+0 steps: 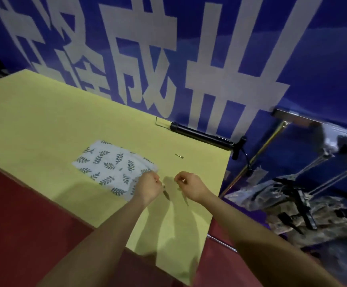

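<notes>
1. Cloth (110,162): a pale rectangle printed with dark leafy sprigs. It lies flat and spread out on the yellow bench (44,121), towards the bench's right end. Its near right corner is hidden behind the left hand (148,184).
2. Small metal pin (179,155): thin and silvery, lying loose on the bench's bare top, closer to the bench's right end and far edge than the cloth.

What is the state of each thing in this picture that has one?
Leaf-print cloth: spread out on the yellow board.
Small metal pin: lying loose, untouched.
Black tube: lying at the board's far edge.
Left hand: fingers curled; contents unclear.
Right hand: fingers curled; contents unclear.
</notes>
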A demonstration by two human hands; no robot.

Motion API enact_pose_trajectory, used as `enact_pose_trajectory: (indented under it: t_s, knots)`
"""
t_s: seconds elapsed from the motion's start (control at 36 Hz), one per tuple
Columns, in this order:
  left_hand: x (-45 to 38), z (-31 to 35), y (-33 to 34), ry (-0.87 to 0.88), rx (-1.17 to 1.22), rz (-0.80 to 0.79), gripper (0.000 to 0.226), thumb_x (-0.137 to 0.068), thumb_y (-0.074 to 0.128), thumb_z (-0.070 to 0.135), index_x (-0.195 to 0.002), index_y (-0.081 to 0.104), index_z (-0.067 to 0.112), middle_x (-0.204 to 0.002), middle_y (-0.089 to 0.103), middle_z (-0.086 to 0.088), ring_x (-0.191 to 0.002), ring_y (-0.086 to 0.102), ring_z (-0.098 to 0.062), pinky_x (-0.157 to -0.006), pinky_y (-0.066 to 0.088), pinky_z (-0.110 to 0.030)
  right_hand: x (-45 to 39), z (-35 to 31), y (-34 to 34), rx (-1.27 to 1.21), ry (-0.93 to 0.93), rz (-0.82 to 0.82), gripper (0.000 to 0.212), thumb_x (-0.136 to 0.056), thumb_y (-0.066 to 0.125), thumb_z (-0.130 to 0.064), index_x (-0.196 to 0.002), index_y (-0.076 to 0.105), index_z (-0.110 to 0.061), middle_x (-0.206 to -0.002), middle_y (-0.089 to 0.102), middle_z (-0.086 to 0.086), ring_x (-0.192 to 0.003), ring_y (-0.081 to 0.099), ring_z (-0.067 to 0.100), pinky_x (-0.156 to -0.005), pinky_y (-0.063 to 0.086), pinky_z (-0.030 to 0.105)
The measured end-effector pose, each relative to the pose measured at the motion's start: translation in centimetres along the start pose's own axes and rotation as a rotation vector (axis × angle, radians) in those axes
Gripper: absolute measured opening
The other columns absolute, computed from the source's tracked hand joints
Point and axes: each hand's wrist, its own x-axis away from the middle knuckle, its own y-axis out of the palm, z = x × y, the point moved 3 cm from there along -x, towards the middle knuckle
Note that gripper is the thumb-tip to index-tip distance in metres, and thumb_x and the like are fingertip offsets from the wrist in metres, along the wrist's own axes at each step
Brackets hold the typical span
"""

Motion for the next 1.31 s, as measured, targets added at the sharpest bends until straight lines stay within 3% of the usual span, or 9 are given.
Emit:
enact_pose_trajectory:
  t_s: [0.11, 0.22, 0.39, 0.53, 0.69, 0.94, 1.11, 1.19, 1.31]
  knots:
    - [-2.1, -2.3, -0.6, -0.010, -0.159, 0.018, 0.024, -0.088, 0.053, 0.018, -0.103, 0.064, 0.004, -0.113, 0.061, -0.017, -0.105, 0.057, -0.033, -0.088, 0.049, -0.039, -2.7, -0.9, 2.7, 0.184, -0.067, -0.115, 0.037, -0.094, 0.042, -0.008, -0.129, 0.055, -0.012, -0.138, 0.051, 0.007, -0.125, 0.049, 0.028, -0.103, 0.039, 0.034]
    - [-4.0, -2.9, -1.1, -0.055, -0.360, -0.009, 0.041, -0.090, 0.053, 0.036, -0.121, 0.054, 0.010, -0.128, 0.048, -0.014, -0.122, 0.043, -0.033, -0.099, 0.038, -0.041, -5.9, -1.6, 4.2, 0.348, -0.145, -0.097, 0.048, -0.095, 0.037, -0.008, -0.140, 0.042, -0.022, -0.149, 0.040, 0.000, -0.129, 0.043, 0.032, -0.101, 0.039, 0.042]
    - [-5.8, -5.1, 0.4, -0.079, -0.355, -0.142, 0.067, -0.085, 0.058, 0.048, -0.139, 0.035, 0.015, -0.145, 0.029, -0.007, -0.135, 0.025, -0.031, -0.108, 0.024, -0.043, -8.3, -1.4, 5.9, 0.557, -0.174, -0.212, 0.065, -0.092, 0.036, -0.006, -0.150, 0.020, -0.032, -0.160, 0.012, -0.008, -0.144, 0.016, 0.021, -0.111, 0.015, 0.039]
    - [-5.8, -5.7, 1.1, 0.019, -0.331, -0.110, 0.069, -0.083, 0.060, 0.048, -0.141, 0.033, 0.024, -0.148, 0.030, 0.003, -0.133, 0.025, -0.026, -0.104, 0.025, -0.038, -8.1, -0.9, 5.6, 0.687, -0.212, -0.097, 0.057, -0.094, 0.039, -0.011, -0.146, 0.030, -0.031, -0.156, 0.024, -0.008, -0.141, 0.021, 0.023, -0.111, 0.013, 0.041]
    - [-5.0, -3.6, 2.3, 0.136, -0.381, -0.146, 0.053, -0.085, 0.060, 0.042, -0.132, 0.047, 0.023, -0.138, 0.040, 0.003, -0.127, 0.030, -0.023, -0.098, 0.027, -0.035, -7.0, 1.0, 4.4, 0.628, -0.165, 0.047, 0.029, -0.098, 0.041, -0.024, -0.123, 0.054, -0.029, -0.127, 0.052, -0.006, -0.117, 0.041, 0.024, -0.094, 0.023, 0.036]
    - [-2.8, -2.5, 3.3, 0.223, -0.491, -0.094, 0.030, -0.093, 0.049, 0.024, -0.121, 0.054, 0.015, -0.122, 0.053, -0.007, -0.116, 0.048, -0.025, -0.093, 0.039, -0.035, -5.1, 1.6, 3.7, 0.509, -0.106, 0.115, 0.022, -0.099, 0.040, -0.025, -0.106, 0.060, -0.020, -0.113, 0.055, -0.001, -0.106, 0.047, 0.026, -0.089, 0.025, 0.035]
    - [-2.1, -0.2, 0.4, 0.334, -0.295, 0.050, 0.014, -0.093, 0.041, 0.005, -0.107, 0.038, 0.007, -0.093, 0.059, -0.011, -0.083, 0.060, -0.029, -0.060, 0.036, -0.032, -4.4, -0.3, 3.2, 0.198, -0.101, 0.138, 0.018, -0.102, 0.032, -0.030, -0.104, 0.044, -0.017, -0.104, 0.054, 0.006, -0.087, 0.053, 0.029, -0.082, 0.038, 0.039]
    - [-2.6, 0.6, -0.8, 0.362, -0.171, 0.080, 0.013, -0.092, 0.040, 0.000, -0.089, 0.040, 0.013, -0.087, 0.047, -0.003, -0.075, 0.048, -0.020, -0.057, 0.030, -0.025, -4.2, -1.4, 2.3, 0.001, -0.086, 0.147, 0.021, -0.097, 0.047, -0.031, -0.104, 0.040, -0.013, -0.100, 0.049, 0.006, -0.079, 0.053, 0.027, -0.069, 0.042, 0.040]
    - [-3.2, 1.4, -2.5, 0.340, 0.031, 0.116, 0.016, -0.091, 0.046, -0.001, -0.089, 0.058, 0.009, -0.096, 0.049, -0.001, -0.083, 0.053, -0.015, -0.071, 0.040, -0.020, -4.4, -2.0, 0.9, 0.009, -0.101, 0.198, 0.020, -0.095, 0.054, -0.022, -0.107, 0.049, -0.007, -0.105, 0.049, 0.005, -0.083, 0.051, 0.019, -0.074, 0.043, 0.031]
